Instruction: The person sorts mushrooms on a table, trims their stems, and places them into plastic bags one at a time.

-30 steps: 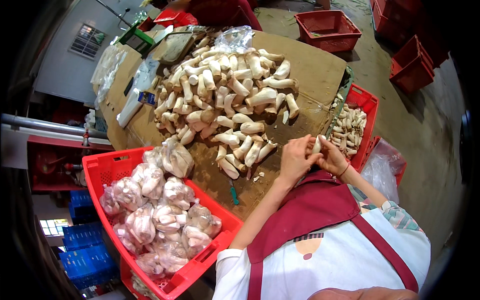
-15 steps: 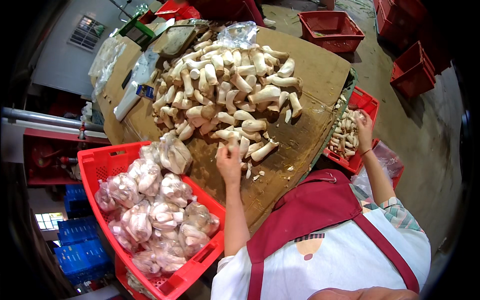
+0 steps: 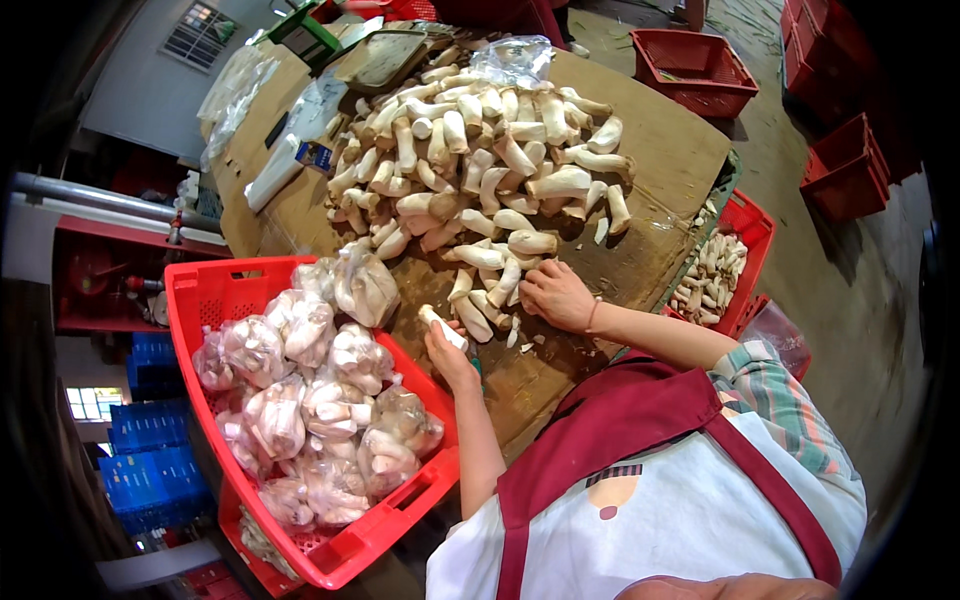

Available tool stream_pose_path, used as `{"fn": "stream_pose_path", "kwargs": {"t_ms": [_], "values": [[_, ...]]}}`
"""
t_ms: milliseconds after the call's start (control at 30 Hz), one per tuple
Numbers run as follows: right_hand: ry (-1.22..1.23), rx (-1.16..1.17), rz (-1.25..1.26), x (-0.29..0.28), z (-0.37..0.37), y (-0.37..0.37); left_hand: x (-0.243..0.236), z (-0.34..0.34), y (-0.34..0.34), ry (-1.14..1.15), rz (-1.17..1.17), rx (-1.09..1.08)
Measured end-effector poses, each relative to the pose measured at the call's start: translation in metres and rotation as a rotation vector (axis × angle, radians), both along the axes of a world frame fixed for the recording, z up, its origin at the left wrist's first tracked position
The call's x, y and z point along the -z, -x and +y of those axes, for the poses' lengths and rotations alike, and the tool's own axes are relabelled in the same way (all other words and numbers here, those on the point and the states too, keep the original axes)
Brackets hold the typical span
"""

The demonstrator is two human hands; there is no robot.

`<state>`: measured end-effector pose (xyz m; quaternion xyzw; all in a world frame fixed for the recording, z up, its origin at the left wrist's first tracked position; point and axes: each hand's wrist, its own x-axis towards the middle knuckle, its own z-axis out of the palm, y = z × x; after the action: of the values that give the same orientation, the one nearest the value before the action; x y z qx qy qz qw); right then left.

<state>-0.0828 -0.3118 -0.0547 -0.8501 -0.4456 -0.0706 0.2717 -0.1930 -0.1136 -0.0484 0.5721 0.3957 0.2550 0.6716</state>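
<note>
A large heap of pale king oyster mushrooms [image 3: 470, 150] covers the worktable [image 3: 660, 150]. My left hand [image 3: 449, 358], at the table's near edge beside the red crate, is closed around one king oyster mushroom [image 3: 437, 322]. A thin green piece shows just right of that hand; its kind is unclear. My right hand [image 3: 556, 296] rests at the near edge of the heap with fingers bent down, next to a mushroom [image 3: 505, 283]. Its fingertips are partly hidden, so what they grip cannot be made out. Small white trimmings [image 3: 538, 340] lie beneath it.
The red crate [image 3: 305, 555] at my left holds several clear bags of mushrooms [image 3: 275, 415]. Right of the table, another red crate [image 3: 757, 232] contains mushroom pieces [image 3: 712, 275]. A clear plastic bag [image 3: 512, 60] and a tray [image 3: 385, 58] lie behind the heap.
My right hand has come from the crate of pieces on the right to the heap's near edge. My left hand has drawn nearer me with a mushroom. The view has shifted slightly.
</note>
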Motion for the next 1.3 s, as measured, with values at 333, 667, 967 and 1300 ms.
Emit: {"fn": "stream_pose_path", "kwargs": {"t_ms": [333,667,967,1300], "values": [[-0.078,0.15,0.156,0.001,0.018,0.0,0.02,-0.021,0.009,-0.581,0.43,0.148],[-0.452,0.349,0.53,0.007,-0.016,-0.024,0.029,-0.001,-0.004,-0.614,0.457,0.152],[-0.389,0.463,0.611,0.016,-0.046,-0.035,0.035,-0.006,-0.013,-0.401,0.331,0.16],[-0.738,0.332,1.233,0.026,-0.053,-0.035,0.038,-0.005,-0.036,-0.28,0.309,0.268]]}}
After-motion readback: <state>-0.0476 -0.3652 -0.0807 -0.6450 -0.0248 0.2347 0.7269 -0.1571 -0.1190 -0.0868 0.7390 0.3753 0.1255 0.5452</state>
